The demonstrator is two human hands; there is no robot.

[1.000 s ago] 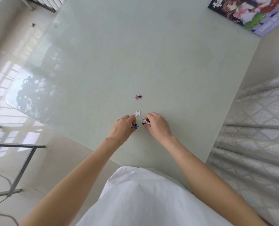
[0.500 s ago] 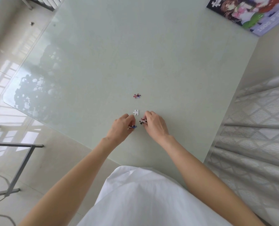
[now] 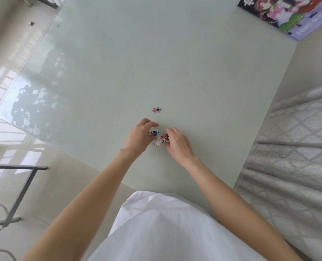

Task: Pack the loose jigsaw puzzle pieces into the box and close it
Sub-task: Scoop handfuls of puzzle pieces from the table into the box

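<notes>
Head view: left hand (image 3: 140,135) fingers curled around puzzle pieces (image 3: 153,133); right hand (image 3: 177,144) pinching more pieces (image 3: 164,139), hands nearly touching. 1 loose piece (image 3: 156,110) just beyond on table (image 3: 118,72). Puzzle box (image 3: 288,14) far corner.

Both hands (image 3: 140,135) (image 3: 178,143) pinch puzzle pcs (image 3: 154,133) on table (image 3: 118,72).

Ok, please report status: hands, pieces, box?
Left hand and right hand both pinch pieces. One loose piece beyond them on table. Box at far right corner, nothing between.
</notes>
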